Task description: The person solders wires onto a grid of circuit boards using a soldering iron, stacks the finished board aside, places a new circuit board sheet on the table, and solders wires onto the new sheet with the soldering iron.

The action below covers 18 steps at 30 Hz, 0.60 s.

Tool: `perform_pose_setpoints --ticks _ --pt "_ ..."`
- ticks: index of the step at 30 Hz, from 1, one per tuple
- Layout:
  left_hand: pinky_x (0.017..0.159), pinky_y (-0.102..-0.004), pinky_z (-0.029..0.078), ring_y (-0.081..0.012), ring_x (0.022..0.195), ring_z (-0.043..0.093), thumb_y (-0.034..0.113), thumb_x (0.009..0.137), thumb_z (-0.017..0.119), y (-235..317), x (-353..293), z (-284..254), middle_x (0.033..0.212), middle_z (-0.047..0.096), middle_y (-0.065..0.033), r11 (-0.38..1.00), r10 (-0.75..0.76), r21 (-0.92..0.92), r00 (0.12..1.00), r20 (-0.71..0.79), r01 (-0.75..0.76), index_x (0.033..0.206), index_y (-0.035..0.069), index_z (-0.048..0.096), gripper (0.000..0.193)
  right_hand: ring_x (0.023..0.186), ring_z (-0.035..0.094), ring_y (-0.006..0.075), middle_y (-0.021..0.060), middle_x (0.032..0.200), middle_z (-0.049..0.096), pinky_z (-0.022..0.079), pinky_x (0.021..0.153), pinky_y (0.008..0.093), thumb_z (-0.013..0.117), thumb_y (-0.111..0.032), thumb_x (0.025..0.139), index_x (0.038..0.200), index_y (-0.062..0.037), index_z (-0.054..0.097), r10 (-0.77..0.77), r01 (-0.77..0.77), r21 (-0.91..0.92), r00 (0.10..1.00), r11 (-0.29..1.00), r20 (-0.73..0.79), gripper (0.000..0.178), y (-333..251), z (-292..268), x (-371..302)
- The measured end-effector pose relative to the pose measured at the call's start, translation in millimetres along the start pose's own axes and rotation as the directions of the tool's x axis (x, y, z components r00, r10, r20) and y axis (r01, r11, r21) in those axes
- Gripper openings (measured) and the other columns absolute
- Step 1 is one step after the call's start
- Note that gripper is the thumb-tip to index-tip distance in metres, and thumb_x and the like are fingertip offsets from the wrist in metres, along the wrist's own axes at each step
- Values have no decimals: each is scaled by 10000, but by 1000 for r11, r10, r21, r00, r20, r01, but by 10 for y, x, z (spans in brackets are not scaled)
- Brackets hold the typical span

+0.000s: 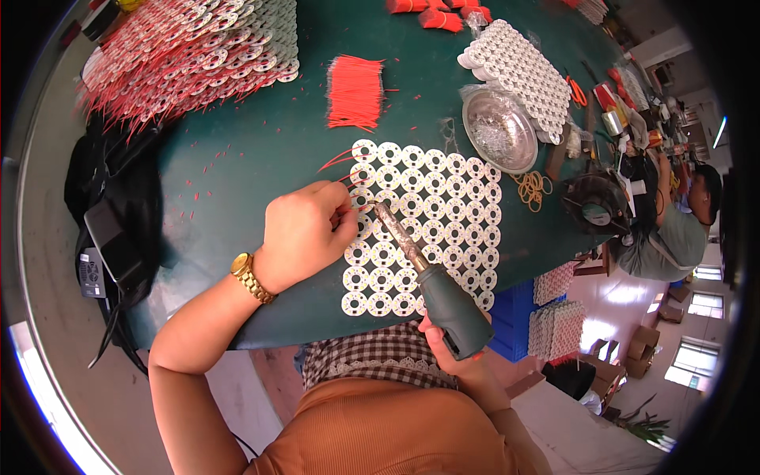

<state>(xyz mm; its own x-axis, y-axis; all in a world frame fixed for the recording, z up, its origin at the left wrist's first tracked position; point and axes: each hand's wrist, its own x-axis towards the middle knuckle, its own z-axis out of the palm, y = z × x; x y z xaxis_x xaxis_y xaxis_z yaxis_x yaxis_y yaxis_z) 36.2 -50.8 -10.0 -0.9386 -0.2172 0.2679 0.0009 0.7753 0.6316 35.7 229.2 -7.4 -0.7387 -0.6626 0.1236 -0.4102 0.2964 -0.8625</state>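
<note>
A panel of round white circuit boards (pixel 433 230) lies flat on the green table in front of me. My left hand (pixel 307 227) is closed in a pinch at its left edge, on a thin red wire (pixel 363 208) that shows only in part. In my right hand (pixel 453 352) is a soldering iron (pixel 451 310) with a green handle. Its metal tip meets the left column of boards, close to my left fingertips. Red wires (pixel 339 161) stick out leftward from the boards above that spot. Beyond the panel lies a bundle of red wires (pixel 355 92).
Wired boards (pixel 198 51) are piled at the far left. A metal bowl (pixel 499 131), more white panels (pixel 518 75), rubber bands (pixel 533 190) and a dark fan-like device (pixel 595 204) stand to the right. Another person (pixel 669 237) sits farther right. A black bag (pixel 119 190) lies left.
</note>
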Motion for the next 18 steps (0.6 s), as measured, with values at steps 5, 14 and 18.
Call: perform_pose_setpoints --ticks 5,14,18 --pt "523 -359 473 -233 564 622 98 759 704 -21 86 -31 664 628 -68 999 -28 21 995 101 26 730 57 625 94 650 642 271 104 850 640 523 587 353 716 -142 812 983 -30 650 30 -30 12 1000 999 -5 215 -30 -1 23" --pt "531 -357 487 -239 565 631 104 750 705 -22 101 -52 654 635 -74 999 -35 25 993 117 32 710 50 628 102 657 634 256 99 834 635 515 600 342 712 -131 816 950 -38 655 0 0 -33 1000 999 19 173 -149 -20 98" --pt "536 -356 492 -238 571 638 111 750 702 -20 128 -67 649 640 -75 998 -53 20 990 133 51 706 46 632 106 669 635 259 99 849 640 515 605 353 708 -120 812 942 -42 657 20 -19 -44 999 999 30 159 -155 -34 96"
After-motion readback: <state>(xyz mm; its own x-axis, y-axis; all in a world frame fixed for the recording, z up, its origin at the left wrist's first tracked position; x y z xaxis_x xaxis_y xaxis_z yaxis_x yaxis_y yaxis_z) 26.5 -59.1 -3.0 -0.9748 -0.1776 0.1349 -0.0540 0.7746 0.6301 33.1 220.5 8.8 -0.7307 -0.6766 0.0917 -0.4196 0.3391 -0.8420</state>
